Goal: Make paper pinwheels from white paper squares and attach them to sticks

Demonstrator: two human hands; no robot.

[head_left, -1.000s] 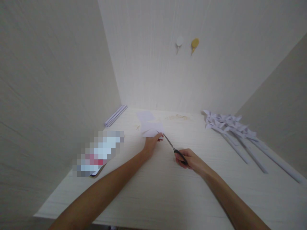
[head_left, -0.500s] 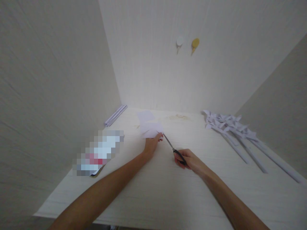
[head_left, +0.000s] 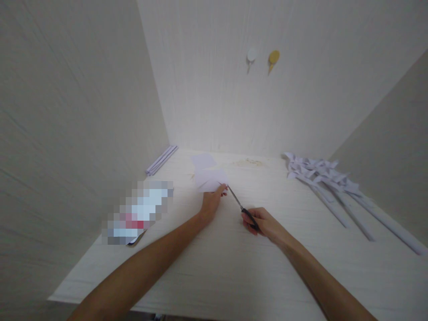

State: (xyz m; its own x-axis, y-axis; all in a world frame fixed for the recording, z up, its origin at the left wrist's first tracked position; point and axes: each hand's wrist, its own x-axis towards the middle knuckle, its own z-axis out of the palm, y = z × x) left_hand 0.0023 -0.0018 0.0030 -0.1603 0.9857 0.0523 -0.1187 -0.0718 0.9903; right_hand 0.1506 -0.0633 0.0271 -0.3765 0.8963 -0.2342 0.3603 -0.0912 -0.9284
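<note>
Near mid-table in the head view: white paper sheet (head_left: 212, 177) flat on the table (head_left: 187, 276), roughly square, slanted cut-like lines by its near edge. Left hand (head_left: 211, 205) at its 6 o'clock, thumb and fingers pinching the near right corner. Right hand (head_left: 257, 221) at 4–5 o'clock of the sheet, fingers curled round the black handles of the scissors (head_left: 236, 199). Scissors' long axis runs 5 to 11 o'clock, tip pointing 11, right at the sheet's edge beside the left fingertips; can't tell if the blades bite paper. Second sheet (head_left: 203, 160) at 11 o'clock, just beyond. Rolled paper sticks (head_left: 162, 160) at 10, phone-like item (head_left: 147, 207) (pixelated) at 8, paper pinwheels (head_left: 314, 171) at 3, sticks pointing 4. White hook (head_left: 251, 55) and yellow hook (head_left: 274, 57) on the wall, 1 o'clock.
</note>
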